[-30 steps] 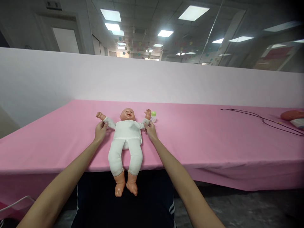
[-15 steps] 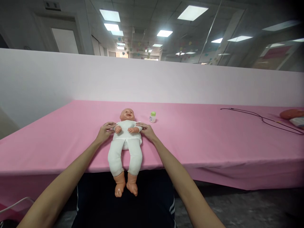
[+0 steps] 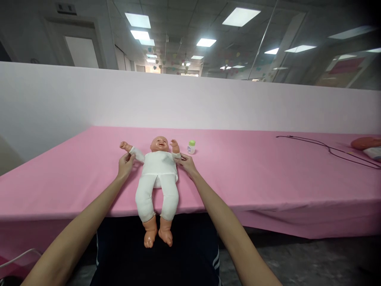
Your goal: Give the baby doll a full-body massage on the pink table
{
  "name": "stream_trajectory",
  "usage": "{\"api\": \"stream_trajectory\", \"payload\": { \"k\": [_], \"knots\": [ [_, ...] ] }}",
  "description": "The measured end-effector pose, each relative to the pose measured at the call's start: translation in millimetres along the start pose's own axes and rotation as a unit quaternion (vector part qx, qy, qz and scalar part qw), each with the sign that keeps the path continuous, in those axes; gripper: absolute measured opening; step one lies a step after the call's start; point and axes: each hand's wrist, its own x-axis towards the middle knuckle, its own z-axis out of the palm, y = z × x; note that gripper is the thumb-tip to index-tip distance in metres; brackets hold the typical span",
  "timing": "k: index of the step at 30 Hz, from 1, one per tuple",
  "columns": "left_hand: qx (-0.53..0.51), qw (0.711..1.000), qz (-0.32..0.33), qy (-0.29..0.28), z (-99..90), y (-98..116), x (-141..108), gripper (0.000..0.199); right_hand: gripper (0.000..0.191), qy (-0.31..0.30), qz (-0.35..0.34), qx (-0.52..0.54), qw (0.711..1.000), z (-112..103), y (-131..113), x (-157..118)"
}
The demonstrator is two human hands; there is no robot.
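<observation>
A baby doll (image 3: 159, 163) with a white cloth body lies on its back on the pink-covered table (image 3: 256, 171). Its head points away from me and its feet hang past the near edge. Both doll arms are spread outward and raised. My left hand (image 3: 125, 164) is closed on the doll's arm on the left, near its wrist. On the other side, my right hand (image 3: 186, 162) grips the doll's right-side arm by the sleeve. Just beyond my right hand stands a small bottle (image 3: 191, 147) with a green cap.
Thin black cables (image 3: 323, 146) lie across the table at the right. Part of another doll (image 3: 364, 143) shows at the right edge. A low white wall (image 3: 190, 103) runs along the back, with glass above it.
The doll's arms have gone from folded over its chest to spread outward and up. My left hand has moved slightly left; both hands now hold the doll's arms.
</observation>
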Motion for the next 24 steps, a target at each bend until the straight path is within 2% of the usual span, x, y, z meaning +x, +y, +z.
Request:
{"api": "stream_trajectory", "payload": {
  "k": [3,5,7,10,13,17,21,24],
  "knots": [
    [0.034,0.993,0.08,-0.085,4.6,7,-5,0.035,0.038,-0.055,-0.028,-0.013,0.998,0,3,3],
    [0.051,0.983,0.109,-0.138,6.7,11,-9,0.035,0.036,-0.068,-0.031,-0.027,0.997,-1,6,4],
    [0.058,0.978,0.122,-0.161,7.1,14,-11,0.033,0.036,-0.071,-0.025,-0.036,0.997,-3,9,6],
    [0.065,0.976,0.131,-0.16,6.3,16,-13,0.031,0.036,-0.071,-0.029,-0.042,0.996,-3,9,5],
    [0.079,0.98,0.127,-0.135,6.8,14,-12,0.032,0.038,-0.083,-0.04,-0.037,0.995,0,6,3],
    [0.046,0.995,0.075,-0.052,6.3,6,-6,0.028,0.044,-0.082,-0.027,-0.009,0.996,2,2,1],
    [-0.008,0.999,-0.027,0.03,-0.3,-6,2,0.034,0.041,-0.035,-0.003,0.019,0.999,0,4,1],
    [-0.016,0.995,-0.088,0.045,-3.5,-7,3,0.04,0.039,-0.002,0.019,0.027,0.999,-2,6,2]
  ]
}}
